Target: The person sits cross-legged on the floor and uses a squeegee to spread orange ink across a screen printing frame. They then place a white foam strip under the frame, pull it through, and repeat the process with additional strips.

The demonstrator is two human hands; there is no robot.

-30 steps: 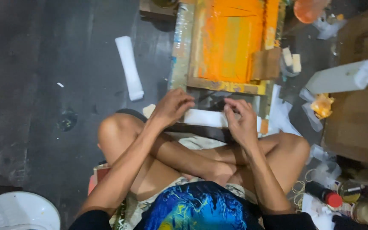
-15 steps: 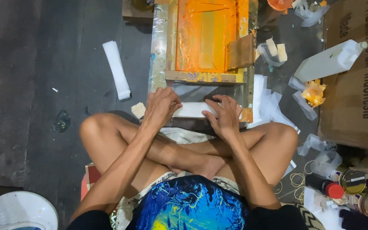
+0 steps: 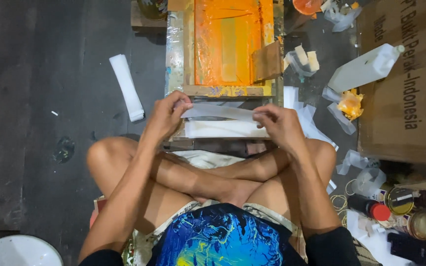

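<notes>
I sit cross-legged on the floor. My left hand (image 3: 166,116) pinches the left end of a thin clear plastic bag (image 3: 218,113), and my right hand (image 3: 279,123) pinches its right end. The bag is stretched flat between them, lifted just above a white stack of the same bags (image 3: 223,129) on a dark board. Just beyond stands a wooden printing screen frame (image 3: 225,91) covered in orange ink (image 3: 228,44), with a wooden squeegee (image 3: 267,61) resting on its right side.
A white bundle of bags (image 3: 126,86) lies on the grey floor to the left. Right of the frame: a white plastic jug (image 3: 366,69), crumpled plastic, a brown cardboard box (image 3: 410,83), small bottles and cans (image 3: 400,202). A white bucket rim (image 3: 18,251) is at bottom left.
Both hands have lifted one bag off the stack and pulled it flat between them. The view has shifted so the frame sits more central.
</notes>
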